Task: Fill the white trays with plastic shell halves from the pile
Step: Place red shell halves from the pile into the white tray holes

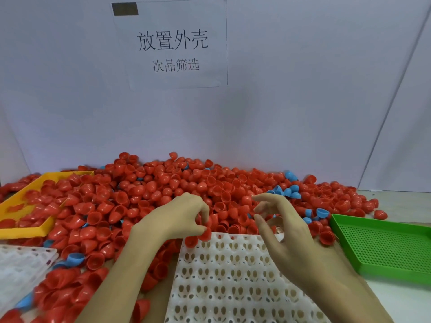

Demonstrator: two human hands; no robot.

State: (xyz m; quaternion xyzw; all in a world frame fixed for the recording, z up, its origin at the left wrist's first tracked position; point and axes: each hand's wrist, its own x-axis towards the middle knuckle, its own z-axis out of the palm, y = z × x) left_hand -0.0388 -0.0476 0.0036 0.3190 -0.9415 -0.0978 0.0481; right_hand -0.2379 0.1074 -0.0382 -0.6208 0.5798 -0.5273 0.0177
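A big pile of red shell halves (pixel 163 187) with a few blue ones (pixel 291 190) spreads across the table against the back wall. A white tray (pixel 228 285) with rows of hollow cells lies in front of me, its cells bare. At the tray's far left corner my left hand (pixel 177 217) pinches a red shell half (pixel 205 233) in curled fingers. Above the tray's far edge my right hand (pixel 279 229) hovers with loosely spread fingers and holds nothing.
A yellow tray (pixel 25 229) at the left holds red shells. A green perforated tray (pixel 384 248) lies at the right. A second white tray (pixel 21 266) sits at the lower left. A paper sign (pixel 172 43) hangs on the wall behind.
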